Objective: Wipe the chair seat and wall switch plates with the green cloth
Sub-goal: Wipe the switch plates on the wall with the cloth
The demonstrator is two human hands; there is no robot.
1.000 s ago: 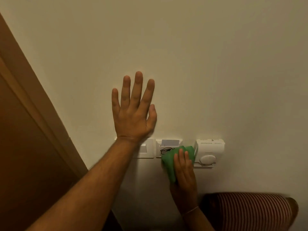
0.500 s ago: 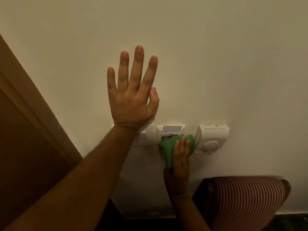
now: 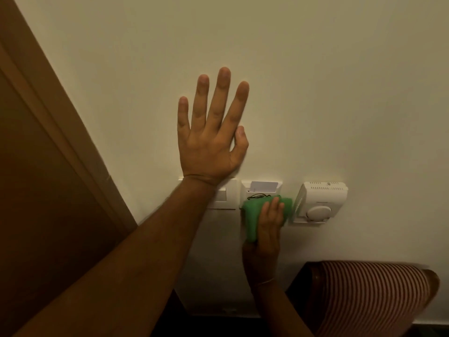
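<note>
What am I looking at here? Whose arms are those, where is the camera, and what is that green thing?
There is no machine here, just a person cleaning. The camera sits on the person's head, so you see their own two arms reaching out in front, as if you were them.

The left hand is spread flat on the pale wall, probably to steady them. It holds nothing. The right hand presses a green cloth against the middle switch plate, which has a card standing in its top slot. That is the wiping.

Left of it is another switch plate, half hidden by the left wrist. To the right is a white box with a round dial. A wooden door frame runs along the left, and a striped chair stands below.
</note>
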